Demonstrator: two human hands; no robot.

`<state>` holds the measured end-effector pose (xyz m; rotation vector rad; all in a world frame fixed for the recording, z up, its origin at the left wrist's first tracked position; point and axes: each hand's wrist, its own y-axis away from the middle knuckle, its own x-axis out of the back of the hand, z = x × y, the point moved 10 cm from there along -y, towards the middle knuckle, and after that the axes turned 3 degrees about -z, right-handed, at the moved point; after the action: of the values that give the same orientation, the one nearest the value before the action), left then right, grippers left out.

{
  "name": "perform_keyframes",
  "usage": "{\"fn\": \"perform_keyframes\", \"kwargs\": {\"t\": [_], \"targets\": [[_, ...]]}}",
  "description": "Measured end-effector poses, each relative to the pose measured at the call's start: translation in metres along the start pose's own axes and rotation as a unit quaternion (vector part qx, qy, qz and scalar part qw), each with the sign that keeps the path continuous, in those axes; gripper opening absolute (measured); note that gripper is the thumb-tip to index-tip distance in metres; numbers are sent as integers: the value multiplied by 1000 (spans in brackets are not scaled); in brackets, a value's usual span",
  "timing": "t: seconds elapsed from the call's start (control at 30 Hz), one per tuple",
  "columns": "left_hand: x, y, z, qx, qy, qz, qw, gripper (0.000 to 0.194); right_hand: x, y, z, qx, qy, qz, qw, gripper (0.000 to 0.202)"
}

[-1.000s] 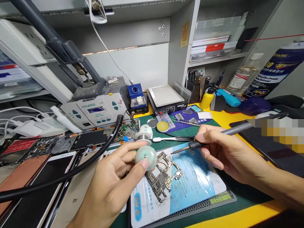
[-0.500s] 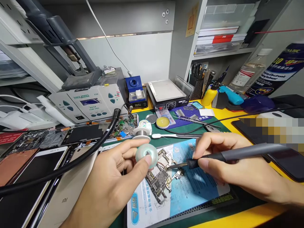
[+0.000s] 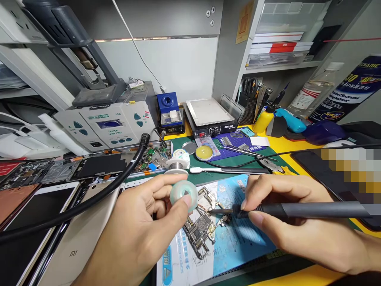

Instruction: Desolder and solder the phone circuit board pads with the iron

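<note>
Between the thumb and fingers of my left hand (image 3: 149,222) is a translucent pale-green spool of desoldering braid (image 3: 179,192). A short coppery end of the braid sticks out to the right over a phone circuit board (image 3: 200,226). My right hand (image 3: 300,214) grips a dark soldering iron (image 3: 285,209) like a pen. The iron's tip points left and meets the braid's end above the board, though exact contact is too small to tell. Under the board lies a blue and white sheet (image 3: 232,242) on a dark pad.
Behind my left hand stands a solder wire spool (image 3: 177,165). A black-handled brush (image 3: 229,171), a tin of yellow paste (image 3: 204,152) and pliers (image 3: 268,163) lie beyond the sheet. Phones (image 3: 81,228) cover the left, below a black hose (image 3: 131,171) from the hot-air station (image 3: 111,125).
The soldering iron has tipped to a more level angle, and its tip has shifted slightly left along the braid. My left hand keeps the spool in nearly the same place.
</note>
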<state>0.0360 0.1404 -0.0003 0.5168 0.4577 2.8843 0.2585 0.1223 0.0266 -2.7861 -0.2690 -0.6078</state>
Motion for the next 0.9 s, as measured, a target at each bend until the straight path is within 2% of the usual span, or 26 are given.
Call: {"fn": "perform_keyframes", "kwargs": {"t": [0.63, 0.9], "targets": [[-2, -2, -1, 1, -20, 5, 1000, 62, 0, 3, -3, 8, 53, -6, 999, 15], [-2, -2, 1, -18, -34, 17, 999, 59, 3, 5, -14, 50, 64, 26, 996, 21]]}}
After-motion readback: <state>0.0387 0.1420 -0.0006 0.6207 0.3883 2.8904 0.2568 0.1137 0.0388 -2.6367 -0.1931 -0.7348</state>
